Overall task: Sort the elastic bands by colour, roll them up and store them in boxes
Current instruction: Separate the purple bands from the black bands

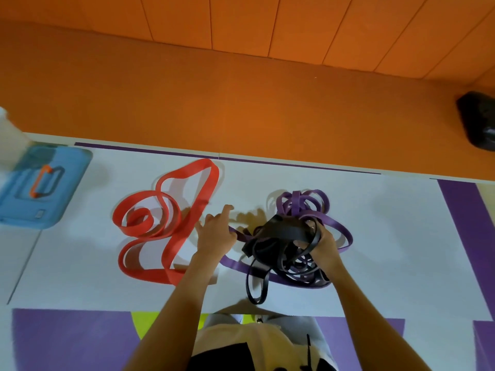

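Seen from above, a person leans over a white mat [267, 183] with sorting under way and rolling not yet begun. Nearest, at about 1 o'clock, the right hand [322, 241] has its fingers curled round a knot of black bands [284, 232], lifting them out of the purple bands [302, 203] they are tangled with; one black loop trails down toward 6 o'clock. Just beside it, at 12 o'clock, the left hand [215, 232] reaches forward with its index finger extended over a purple strand; whether it pinches that strand cannot be told from this angle. At 11 o'clock a red band [166, 223] lies on its own, well apart from the tangle, in loose curls rather than a tight roll. Farther out at 10 o'clock sits a blue box [69, 183], apparently shut, with no band visible inside. A dark object [479, 121] rests at 2 o'clock against the orange wall [241, 89]. By this evidence only red is separated; black and purple remain to be parted, and every band is yet to be rolled and boxed.
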Demonstrator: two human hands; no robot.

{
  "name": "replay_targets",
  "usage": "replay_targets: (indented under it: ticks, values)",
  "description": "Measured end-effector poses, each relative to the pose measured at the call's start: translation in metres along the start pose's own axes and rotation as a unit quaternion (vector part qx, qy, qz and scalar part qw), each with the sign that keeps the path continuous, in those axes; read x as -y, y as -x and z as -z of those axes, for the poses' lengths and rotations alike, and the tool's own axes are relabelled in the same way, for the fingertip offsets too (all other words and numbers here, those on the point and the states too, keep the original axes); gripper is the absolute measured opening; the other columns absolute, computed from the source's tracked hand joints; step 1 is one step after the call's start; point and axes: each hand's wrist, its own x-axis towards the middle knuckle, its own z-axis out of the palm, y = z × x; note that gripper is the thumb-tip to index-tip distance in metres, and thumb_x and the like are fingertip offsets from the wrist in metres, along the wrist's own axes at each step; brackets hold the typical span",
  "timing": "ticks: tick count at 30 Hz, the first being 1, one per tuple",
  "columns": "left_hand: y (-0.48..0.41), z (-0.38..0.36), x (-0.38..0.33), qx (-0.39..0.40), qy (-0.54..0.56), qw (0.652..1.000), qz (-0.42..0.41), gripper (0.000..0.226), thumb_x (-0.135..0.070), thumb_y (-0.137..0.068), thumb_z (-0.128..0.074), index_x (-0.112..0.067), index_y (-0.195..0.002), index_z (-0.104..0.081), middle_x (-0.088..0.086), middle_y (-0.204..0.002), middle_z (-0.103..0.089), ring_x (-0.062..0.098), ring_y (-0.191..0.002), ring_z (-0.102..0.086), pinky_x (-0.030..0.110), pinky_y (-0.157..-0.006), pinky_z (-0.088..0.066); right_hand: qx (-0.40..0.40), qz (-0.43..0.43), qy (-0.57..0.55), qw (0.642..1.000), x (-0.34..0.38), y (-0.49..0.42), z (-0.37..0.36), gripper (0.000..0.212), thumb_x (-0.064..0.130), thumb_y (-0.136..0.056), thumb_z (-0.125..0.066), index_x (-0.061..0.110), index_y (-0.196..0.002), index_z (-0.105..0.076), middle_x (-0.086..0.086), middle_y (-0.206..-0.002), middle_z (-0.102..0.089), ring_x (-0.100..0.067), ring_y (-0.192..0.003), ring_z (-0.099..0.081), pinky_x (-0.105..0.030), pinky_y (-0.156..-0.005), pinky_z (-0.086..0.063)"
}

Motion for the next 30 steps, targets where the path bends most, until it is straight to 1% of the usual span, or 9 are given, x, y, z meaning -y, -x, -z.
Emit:
replay_targets:
  ticks: [2, 4, 8, 12, 15, 19, 23, 28, 30]
  values:
    - [-0.002, -0.001, -0.005, 0.072, -0.057, 0.996, -0.004, 0.059, -0.024, -0.092, -0.068, -0.036, -0.146, -0.048, -0.007, -0.107, -0.069, 0.026, -0.130, -0.052, 0.060, -0.119, -0.025, 0.011, 0.028, 0.032, 0.999, -0.001, 0.007, 0.001, 0.043, 0.006, -0.090, -0.080, 0.016, -0.129, -0.065, -0.001, -0.115, -0.074, -0.020, -0.108, -0.071, -0.043, -0.099, -0.058]
    - [-0.008, -0.002, -0.009, 0.109, -0.103, 0.989, 0.008, 0.050, -0.031, -0.090, -0.074, -0.035, -0.138, -0.059, -0.007, -0.122, -0.070, 0.025, -0.135, -0.050, 0.057, -0.119, -0.025, 0.022, 0.035, 0.072, 0.997, -0.001, 0.014, 0.002, 0.045, 0.008, -0.092, -0.078, 0.022, -0.132, -0.065, 0.002, -0.117, -0.073, -0.016, -0.112, -0.068, -0.036, -0.101, -0.056]
    - [-0.022, -0.005, -0.009, 0.088, -0.092, 0.991, 0.042, 0.028, -0.037, -0.087, -0.082, -0.023, -0.109, -0.072, -0.001, -0.104, -0.074, 0.027, -0.111, -0.068, 0.043, -0.104, -0.046, 0.023, 0.042, 0.116, 0.992, -0.005, 0.019, 0.004, 0.043, 0.008, -0.089, -0.073, 0.049, -0.099, -0.069, 0.028, -0.086, -0.071, 0.010, -0.093, -0.067, -0.005, -0.081, -0.051]
    - [-0.026, 0.005, 0.007, -0.017, 0.063, 0.996, 0.063, 0.022, -0.039, -0.090, -0.080, -0.019, -0.094, -0.072, -0.001, -0.093, -0.072, 0.026, -0.092, -0.069, 0.034, -0.073, -0.051, 0.015, 0.030, 0.126, 0.991, -0.011, 0.019, 0.002, 0.029, 0.011, -0.089, -0.079, 0.027, -0.110, -0.067, 0.018, -0.092, -0.066, -0.004, -0.086, -0.063, -0.019, -0.082, -0.050]
    - [-0.025, 0.015, 0.023, -0.079, 0.142, 0.981, 0.110, 0.016, -0.036, -0.088, -0.081, -0.023, -0.092, -0.073, -0.004, -0.086, -0.072, 0.024, -0.085, -0.068, 0.034, -0.069, -0.052, -0.042, 0.035, 0.065, 0.996, -0.011, 0.018, -0.001, 0.040, 0.000, -0.085, -0.081, 0.023, -0.113, -0.065, 0.010, -0.100, -0.069, -0.005, -0.095, -0.066, -0.017, -0.085, -0.050]
    - [-0.018, 0.021, 0.040, -0.142, 0.176, 0.963, 0.145, 0.018, -0.033, -0.091, -0.081, -0.016, -0.094, -0.075, -0.006, -0.080, -0.067, 0.022, -0.081, -0.066, 0.026, -0.058, -0.040, -0.097, 0.027, -0.045, 0.994, -0.002, 0.008, -0.004, 0.024, -0.002, -0.095, -0.071, 0.013, -0.113, -0.069, -0.004, -0.104, -0.076, -0.019, -0.100, -0.073, -0.035, -0.088, -0.061]
    - [-0.013, 0.028, 0.057, -0.186, 0.190, 0.952, 0.151, 0.023, -0.030, -0.097, -0.075, -0.010, -0.107, -0.076, 0.003, -0.095, -0.075, 0.023, -0.090, -0.070, 0.024, -0.065, -0.045, -0.146, 0.012, -0.074, 0.987, 0.004, -0.002, -0.001, 0.017, 0.012, -0.100, -0.065, 0.028, -0.100, -0.070, 0.007, -0.087, -0.075, -0.017, -0.084, -0.074, -0.027, -0.072, -0.062]
    - [-0.007, 0.040, 0.064, -0.270, 0.254, 0.900, 0.231, 0.030, -0.034, -0.101, -0.070, -0.004, -0.105, -0.067, 0.007, -0.090, -0.072, 0.028, -0.085, -0.071, 0.033, -0.070, -0.051, -0.158, -0.027, -0.123, 0.979, -0.005, -0.012, 0.004, 0.016, 0.015, -0.102, -0.065, 0.008, -0.116, -0.068, -0.014, -0.106, -0.075, -0.035, -0.102, -0.071, -0.057, -0.095, -0.058]
    - [-0.006, 0.043, 0.067, -0.303, 0.275, 0.877, 0.251, 0.032, -0.034, -0.102, -0.069, -0.003, -0.106, -0.066, 0.005, -0.088, -0.067, 0.025, -0.081, -0.067, 0.033, -0.068, -0.049, -0.163, -0.025, -0.139, 0.976, -0.002, -0.010, 0.004, 0.022, 0.024, -0.101, -0.065, 0.011, -0.118, -0.067, -0.012, -0.109, -0.075, -0.035, -0.105, -0.071, -0.055, -0.097, -0.058]
